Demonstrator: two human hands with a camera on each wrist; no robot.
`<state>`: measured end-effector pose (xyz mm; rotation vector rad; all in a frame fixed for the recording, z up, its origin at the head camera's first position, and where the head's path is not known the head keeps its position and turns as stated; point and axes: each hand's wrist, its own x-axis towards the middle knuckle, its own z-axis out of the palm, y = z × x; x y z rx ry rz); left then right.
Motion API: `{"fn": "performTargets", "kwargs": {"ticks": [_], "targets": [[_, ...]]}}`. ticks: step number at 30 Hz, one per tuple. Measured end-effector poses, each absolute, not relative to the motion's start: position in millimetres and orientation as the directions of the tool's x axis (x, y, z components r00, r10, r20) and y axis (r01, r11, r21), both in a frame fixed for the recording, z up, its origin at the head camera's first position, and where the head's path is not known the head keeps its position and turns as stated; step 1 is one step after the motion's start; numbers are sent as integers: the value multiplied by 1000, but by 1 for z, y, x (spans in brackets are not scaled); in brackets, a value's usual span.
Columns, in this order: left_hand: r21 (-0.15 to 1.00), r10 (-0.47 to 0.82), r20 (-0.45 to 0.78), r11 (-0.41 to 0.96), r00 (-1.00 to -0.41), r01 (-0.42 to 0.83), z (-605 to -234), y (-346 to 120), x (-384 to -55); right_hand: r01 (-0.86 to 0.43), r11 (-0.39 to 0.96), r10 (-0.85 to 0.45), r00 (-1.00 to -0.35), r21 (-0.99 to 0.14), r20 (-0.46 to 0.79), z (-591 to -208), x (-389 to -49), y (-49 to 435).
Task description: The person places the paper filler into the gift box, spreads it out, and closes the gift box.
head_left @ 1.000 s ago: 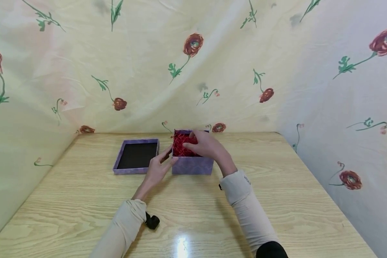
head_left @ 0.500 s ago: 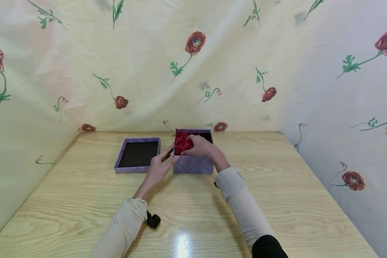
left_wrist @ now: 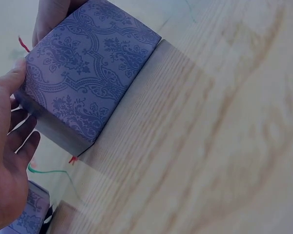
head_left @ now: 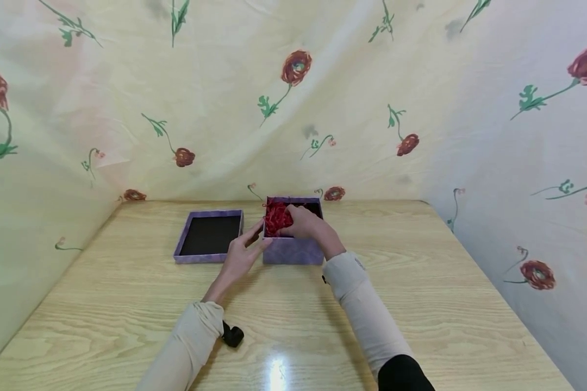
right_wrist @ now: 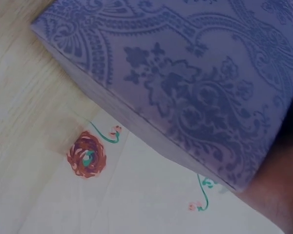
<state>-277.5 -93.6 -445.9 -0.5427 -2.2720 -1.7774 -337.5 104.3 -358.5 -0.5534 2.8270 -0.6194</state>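
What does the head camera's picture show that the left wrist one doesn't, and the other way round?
Only the head view: the bulk of the red shredded paper and the black interior of the purple lid.
Only the left wrist view: the left side wall of the purple box, and crisp scrollwork on its front.
Both: the box, part of the lid, left hand, right hand and wooden table.

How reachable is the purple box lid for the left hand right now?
Likely yes: the left hand sits right beside the purple box lid, nothing visible between them; it would just have to leave the open box.
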Motion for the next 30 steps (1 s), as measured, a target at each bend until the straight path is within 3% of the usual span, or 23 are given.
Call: {"fn": "performTargets", "kwargs": {"ticks": [7,15,30], "targets": [[883,169,397,197,-902,425,-445,-91,-278,-339,814,-407,-912,-473,-46,-347,-324,112],[885,174,384,212,-907,415,-446,-93,-277,-442,742,-541,-839,-504,-60,-344,-321,117],[900,169,371,176,-913,398,-448,-95,-278,-406,787,-494,-866,-465,-81,-354,-332,109]]}}
